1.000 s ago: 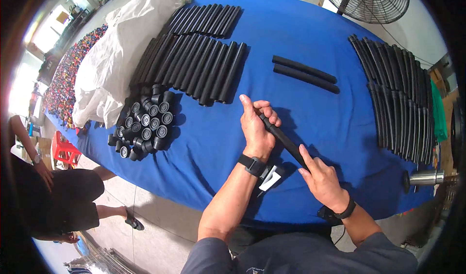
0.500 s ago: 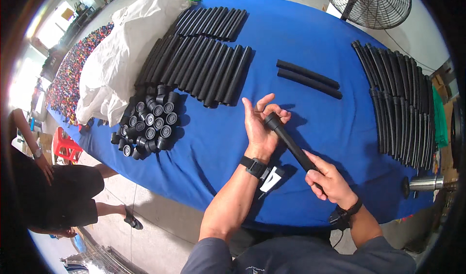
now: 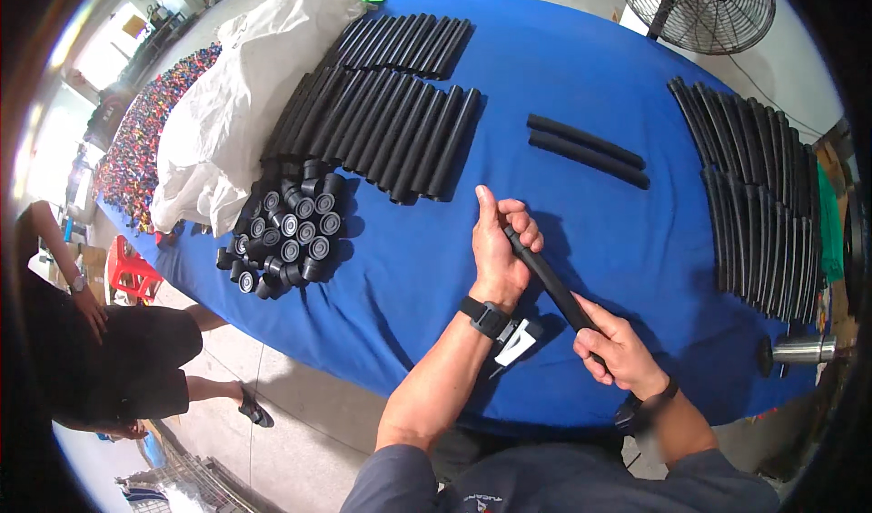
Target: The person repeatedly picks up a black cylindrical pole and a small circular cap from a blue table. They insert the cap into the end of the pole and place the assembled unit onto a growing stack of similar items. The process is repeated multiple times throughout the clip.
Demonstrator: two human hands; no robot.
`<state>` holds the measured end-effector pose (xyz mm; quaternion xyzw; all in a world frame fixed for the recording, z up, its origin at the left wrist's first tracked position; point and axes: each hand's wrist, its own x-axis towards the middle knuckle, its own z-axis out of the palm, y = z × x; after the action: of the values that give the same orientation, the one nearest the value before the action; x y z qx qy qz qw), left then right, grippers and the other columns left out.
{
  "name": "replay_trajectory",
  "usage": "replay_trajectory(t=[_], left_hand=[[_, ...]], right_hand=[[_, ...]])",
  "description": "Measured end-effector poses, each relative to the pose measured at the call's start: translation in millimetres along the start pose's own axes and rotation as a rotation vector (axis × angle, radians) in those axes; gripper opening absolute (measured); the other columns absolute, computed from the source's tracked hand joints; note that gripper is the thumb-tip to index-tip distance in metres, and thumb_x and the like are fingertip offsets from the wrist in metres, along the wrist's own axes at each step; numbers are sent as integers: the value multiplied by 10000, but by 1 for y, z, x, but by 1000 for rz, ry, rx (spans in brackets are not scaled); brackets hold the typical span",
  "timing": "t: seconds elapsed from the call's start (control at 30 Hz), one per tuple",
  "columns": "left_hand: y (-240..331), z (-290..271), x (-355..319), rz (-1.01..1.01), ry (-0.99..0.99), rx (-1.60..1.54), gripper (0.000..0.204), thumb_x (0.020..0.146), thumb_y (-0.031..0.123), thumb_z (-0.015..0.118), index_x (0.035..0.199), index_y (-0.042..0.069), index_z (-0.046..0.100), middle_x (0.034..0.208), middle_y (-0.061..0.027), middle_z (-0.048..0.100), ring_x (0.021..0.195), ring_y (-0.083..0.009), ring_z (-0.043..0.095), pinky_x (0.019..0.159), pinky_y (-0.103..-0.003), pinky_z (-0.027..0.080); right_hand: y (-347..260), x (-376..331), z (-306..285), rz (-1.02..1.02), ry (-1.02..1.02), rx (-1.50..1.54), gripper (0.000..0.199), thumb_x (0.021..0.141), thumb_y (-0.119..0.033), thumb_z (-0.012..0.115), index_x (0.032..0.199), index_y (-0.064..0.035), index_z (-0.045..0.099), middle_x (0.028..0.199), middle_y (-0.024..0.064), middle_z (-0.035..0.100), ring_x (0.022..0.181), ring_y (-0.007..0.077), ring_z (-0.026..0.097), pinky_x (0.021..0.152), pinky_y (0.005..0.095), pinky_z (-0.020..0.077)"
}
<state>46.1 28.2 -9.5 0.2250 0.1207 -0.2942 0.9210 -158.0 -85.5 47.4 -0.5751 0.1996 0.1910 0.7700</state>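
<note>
A black tube (image 3: 560,291) slants across the front of the table between my two hands. My left hand (image 3: 502,251) is closed round its far, capped end with the thumb pointing up; the cap is now hidden by the fingers. My right hand (image 3: 621,351) grips the near end of the same tube. Beyond my hands, two loose black tubes (image 3: 589,161) lie side by side. To the left is a heap of black round caps (image 3: 291,227), with rows of black tubes (image 3: 391,141) behind it.
Capped black tubes (image 3: 758,213) lie in rows at the right on the blue cloth (image 3: 536,50). A white sheet (image 3: 227,104) covers the left side beside many small coloured pieces (image 3: 154,132). A white-and-black object (image 3: 516,345) lies by my left wrist. Another person (image 3: 118,350) is at far left; a fan (image 3: 699,9) stands behind.
My left hand, open beside the capped end before, has closed round it. My right hand keeps its grip on the near end. The whole view has shifted slightly.
</note>
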Motion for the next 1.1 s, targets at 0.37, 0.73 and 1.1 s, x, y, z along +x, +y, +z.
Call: replay_trajectory(t=[0.37, 0.73, 1.1], left_hand=[[4, 5, -5, 10, -40, -28, 548, 1017, 593, 500, 779, 107, 588, 582, 9, 424, 482, -119, 396, 463, -288, 346], [4, 2, -5, -36, -14, -38, 531, 1021, 584, 502, 779, 117, 572, 580, 11, 417, 474, -126, 394, 460, -296, 347], [0, 6, 0, -43, -84, 13, 528, 1000, 581, 551, 786, 101, 605, 683, -9, 476, 631, -161, 443, 596, -330, 394]], right_hand=[[4, -1, -2, 2, -40, 166, 639, 1050, -222, 560, 1612, -145, 264, 808, 26, 541, 480, 50, 448, 393, 203, 372], [-8, -6, 9, 36, -3, 116, 614, 1051, -157, 499, 1613, -132, 251, 776, 25, 529, 452, 50, 430, 376, 196, 360], [6, -2, -23, 154, -286, 651, 510, 1093, -302, 463, 1554, -118, 346, 834, 38, 521, 489, 65, 403, 366, 208, 337]])
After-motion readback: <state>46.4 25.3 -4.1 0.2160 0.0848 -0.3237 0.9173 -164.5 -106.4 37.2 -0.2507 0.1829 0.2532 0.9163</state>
